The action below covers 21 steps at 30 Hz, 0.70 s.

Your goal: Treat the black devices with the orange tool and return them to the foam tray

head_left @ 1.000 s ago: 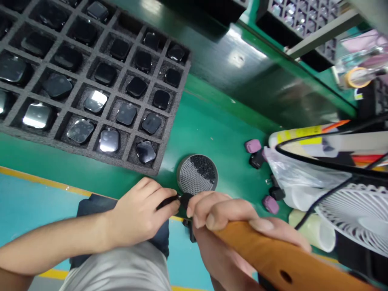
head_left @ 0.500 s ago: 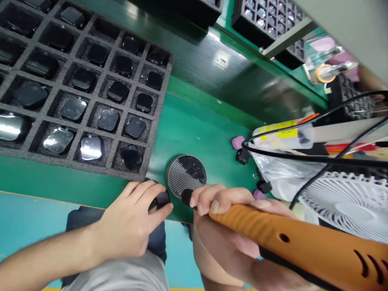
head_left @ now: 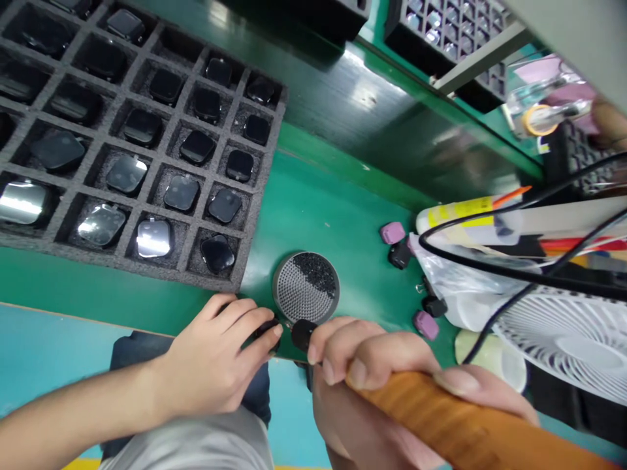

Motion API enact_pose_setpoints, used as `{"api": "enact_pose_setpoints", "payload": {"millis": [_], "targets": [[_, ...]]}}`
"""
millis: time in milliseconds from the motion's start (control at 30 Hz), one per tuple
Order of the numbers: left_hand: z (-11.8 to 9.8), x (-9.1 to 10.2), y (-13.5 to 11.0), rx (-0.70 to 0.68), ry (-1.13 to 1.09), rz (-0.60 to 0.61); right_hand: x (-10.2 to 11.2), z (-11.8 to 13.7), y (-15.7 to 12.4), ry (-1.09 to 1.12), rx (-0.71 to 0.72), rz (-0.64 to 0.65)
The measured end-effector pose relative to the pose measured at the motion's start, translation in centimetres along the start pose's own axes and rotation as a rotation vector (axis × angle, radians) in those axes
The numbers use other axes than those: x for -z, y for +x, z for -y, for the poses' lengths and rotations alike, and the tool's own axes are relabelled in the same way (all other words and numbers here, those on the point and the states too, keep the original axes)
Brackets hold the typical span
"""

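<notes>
My left hand is closed in a pinch on a small black part at the near edge of the green bench. My right hand is wrapped round an orange electric screwdriver. The screwdriver's black tip sits right beside the small part. Just beyond both hands lies a round metal screw dish with a perforated base and a patch of tiny black screws.
A dark foam tray with several black square watch-like units fills the left. At right lie pink and black small pieces, a clear plastic bag, black cables, a white fan and a tape roll.
The camera view shifted slightly. My left hand lowered the small black part onto the bench edge, and the screwdriver tip came down close beside it.
</notes>
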<state>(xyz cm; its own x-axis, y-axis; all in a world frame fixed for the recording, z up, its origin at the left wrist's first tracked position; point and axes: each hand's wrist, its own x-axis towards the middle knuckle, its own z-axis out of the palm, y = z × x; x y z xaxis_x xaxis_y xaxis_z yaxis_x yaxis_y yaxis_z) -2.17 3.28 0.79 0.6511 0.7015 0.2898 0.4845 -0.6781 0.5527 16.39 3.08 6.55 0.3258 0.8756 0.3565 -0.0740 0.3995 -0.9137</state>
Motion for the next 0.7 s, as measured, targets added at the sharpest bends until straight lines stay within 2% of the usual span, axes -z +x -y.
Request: {"api": "enact_pose_setpoints", "payload": {"millis": [300,633,700], "targets": [[-0.1,0.1,0.1,0.004,-0.005,-0.01,-0.5,-0.8,0.1,-0.008,0.008,-0.014],[-0.2,-0.2,0.4,0.021,0.011,-0.02,-0.1,-0.7,0.2,0.027,0.033,0.089],[-0.2,-0.2,0.4,0.025,0.003,-0.025,0.7,-0.5,0.0,-0.02,-0.04,0.118]]}}
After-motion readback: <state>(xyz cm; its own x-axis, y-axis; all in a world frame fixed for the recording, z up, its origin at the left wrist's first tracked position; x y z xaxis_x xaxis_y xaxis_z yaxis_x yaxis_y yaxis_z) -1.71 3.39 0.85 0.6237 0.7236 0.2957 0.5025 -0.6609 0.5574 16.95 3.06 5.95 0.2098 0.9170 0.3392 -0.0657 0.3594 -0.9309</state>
